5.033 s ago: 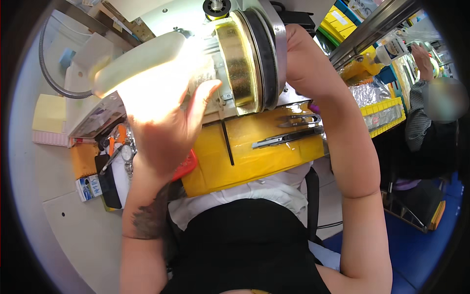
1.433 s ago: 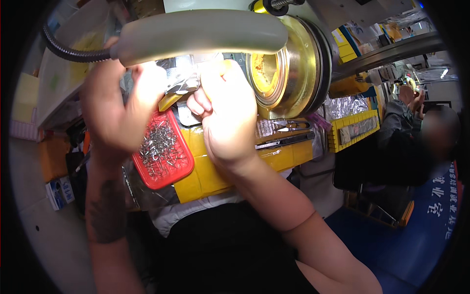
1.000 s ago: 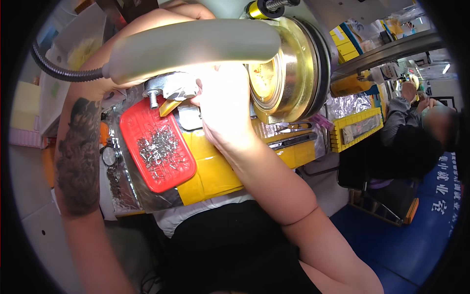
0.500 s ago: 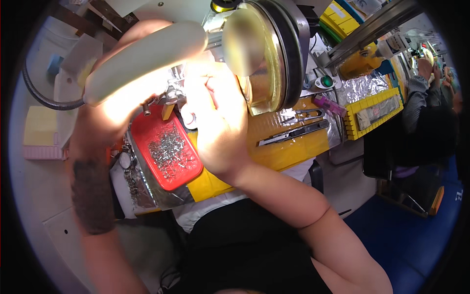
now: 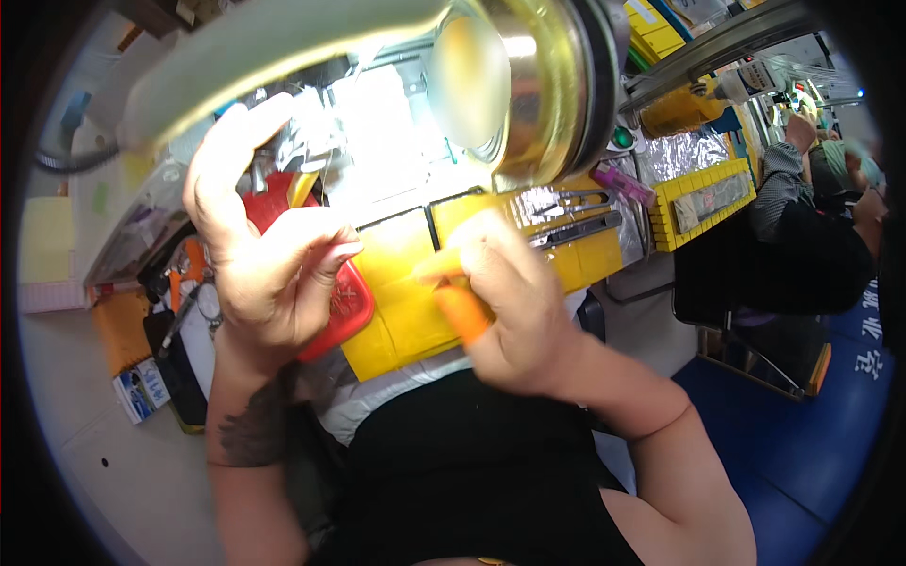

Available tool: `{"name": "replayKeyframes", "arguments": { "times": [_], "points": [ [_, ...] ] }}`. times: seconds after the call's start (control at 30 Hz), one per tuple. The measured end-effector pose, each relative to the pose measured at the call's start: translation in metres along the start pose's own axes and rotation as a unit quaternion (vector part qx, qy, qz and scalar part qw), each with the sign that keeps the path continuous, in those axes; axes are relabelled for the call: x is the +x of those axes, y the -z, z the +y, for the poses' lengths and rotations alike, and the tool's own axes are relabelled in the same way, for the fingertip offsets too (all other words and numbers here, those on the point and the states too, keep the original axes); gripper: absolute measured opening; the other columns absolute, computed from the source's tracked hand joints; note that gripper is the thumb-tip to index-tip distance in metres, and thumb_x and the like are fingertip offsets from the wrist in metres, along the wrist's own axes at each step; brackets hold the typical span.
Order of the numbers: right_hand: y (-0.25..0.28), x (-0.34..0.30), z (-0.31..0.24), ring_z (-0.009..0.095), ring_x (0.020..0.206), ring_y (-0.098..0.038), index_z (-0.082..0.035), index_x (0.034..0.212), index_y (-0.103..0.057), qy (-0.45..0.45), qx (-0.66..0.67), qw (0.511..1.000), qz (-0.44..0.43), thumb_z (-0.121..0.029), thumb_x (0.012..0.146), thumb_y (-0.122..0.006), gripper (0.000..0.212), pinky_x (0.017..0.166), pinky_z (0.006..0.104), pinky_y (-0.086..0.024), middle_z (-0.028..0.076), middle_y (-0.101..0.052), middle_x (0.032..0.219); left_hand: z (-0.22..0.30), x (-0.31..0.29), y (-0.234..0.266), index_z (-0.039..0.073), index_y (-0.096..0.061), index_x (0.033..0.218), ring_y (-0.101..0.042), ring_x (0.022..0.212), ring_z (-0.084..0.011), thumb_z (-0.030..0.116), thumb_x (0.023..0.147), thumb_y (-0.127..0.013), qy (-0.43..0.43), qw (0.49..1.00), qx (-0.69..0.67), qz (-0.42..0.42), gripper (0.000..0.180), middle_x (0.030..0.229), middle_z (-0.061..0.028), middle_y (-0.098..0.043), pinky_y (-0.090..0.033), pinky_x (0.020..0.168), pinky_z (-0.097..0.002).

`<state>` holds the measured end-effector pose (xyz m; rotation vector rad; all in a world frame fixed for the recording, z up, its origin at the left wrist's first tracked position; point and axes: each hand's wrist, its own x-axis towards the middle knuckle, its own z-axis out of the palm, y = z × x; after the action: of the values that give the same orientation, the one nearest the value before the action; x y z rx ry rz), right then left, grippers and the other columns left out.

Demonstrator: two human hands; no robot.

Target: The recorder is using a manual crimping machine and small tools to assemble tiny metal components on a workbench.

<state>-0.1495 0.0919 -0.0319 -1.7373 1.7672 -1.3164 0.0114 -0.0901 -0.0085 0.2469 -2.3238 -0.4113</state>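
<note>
My left hand (image 5: 255, 274) is raised over the red tray (image 5: 351, 316). Its thumb and forefinger press together at the tips, while the other fingers reach up toward a metal device (image 5: 307, 132). Whatever the pinch holds is too small to make out. To its right, above a yellow mat (image 5: 392, 321), my right hand (image 5: 514, 311) is curled and smeared by motion. An orange covering (image 5: 462, 314) shows on one of its digits, and no held thing can be made out. Most of the tray lies hidden behind my left hand.
A lit lamp (image 5: 274, 57) and a large clear-and-black round magnifier-like piece (image 5: 543, 85) hang over the bench. Cutter knives (image 5: 576, 226), a purple lighter (image 5: 623, 186) and a yellow ridged tray (image 5: 703, 203) lie at the right. Another person (image 5: 816, 226) sits beyond.
My right hand has come away from the lamplit device, toward me and right. My left hand has emerged from behind the lamp and covers much of the red tray. The whole view has shifted.
</note>
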Motion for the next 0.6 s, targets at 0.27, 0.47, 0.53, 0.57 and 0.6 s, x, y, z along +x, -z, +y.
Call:
{"name": "replayKeyframes", "arguments": {
  "times": [0.27,0.47,0.53,0.57,0.6],
  "points": [
    [0.010,0.020,0.025,0.035,0.116,-0.060,-0.004,0.101,-0.067,0.120,-0.216,0.958,-0.148,-0.008,0.086,-0.063,0.016,0.098,0.0429,-0.051,0.018,-0.059,0.128,-0.010,-0.015,-0.010,0.007,-0.073,0.084,-0.039,0.141,-0.0411,0.017,0.080,-0.081,-0.005,1.000,0.008,0.023,0.013,0.150,-0.0231,-0.048,-0.027,0.119,-0.0487],
    [-0.010,0.032,0.020,0.033,0.093,-0.070,-0.004,0.107,-0.072,0.136,-0.163,0.975,0.061,0.007,0.082,-0.070,0.027,0.082,0.0382,-0.057,0.016,-0.070,0.108,-0.006,-0.014,-0.007,0.004,-0.075,0.087,-0.038,0.142,-0.0408,0.012,0.076,-0.082,0.023,0.999,0.025,0.005,0.015,0.153,-0.0244,-0.045,-0.028,0.119,-0.0487],
    [-0.025,0.039,0.021,0.034,0.091,-0.070,-0.003,0.107,-0.072,0.132,-0.155,0.973,0.108,0.006,0.083,-0.070,0.026,0.081,0.0385,-0.057,0.016,-0.071,0.103,-0.006,-0.014,-0.006,0.004,-0.075,0.087,-0.039,0.142,-0.0405,0.011,0.076,-0.082,0.023,0.999,0.026,0.004,0.015,0.153,-0.0242,-0.044,-0.028,0.119,-0.0481],
    [-0.031,0.043,0.022,0.034,0.089,-0.070,-0.002,0.107,-0.072,0.126,-0.148,0.969,0.154,0.005,0.083,-0.071,0.025,0.080,0.0388,-0.057,0.015,-0.072,0.098,-0.006,-0.014,-0.005,0.005,-0.076,0.088,-0.039,0.142,-0.0398,0.011,0.077,-0.082,0.027,0.999,0.025,0.004,0.014,0.153,-0.0239,-0.045,-0.028,0.119,-0.0476],
    [-0.034,0.045,0.021,0.034,0.089,-0.070,-0.002,0.107,-0.072,0.125,-0.149,0.968,0.158,0.005,0.083,-0.071,0.025,0.080,0.0388,-0.057,0.015,-0.072,0.098,-0.006,-0.014,-0.005,0.006,-0.077,0.089,-0.039,0.142,-0.0391,0.010,0.077,-0.082,0.032,0.999,0.024,0.004,0.013,0.153,-0.0236,-0.045,-0.028,0.119,-0.0471]
  ]
}}
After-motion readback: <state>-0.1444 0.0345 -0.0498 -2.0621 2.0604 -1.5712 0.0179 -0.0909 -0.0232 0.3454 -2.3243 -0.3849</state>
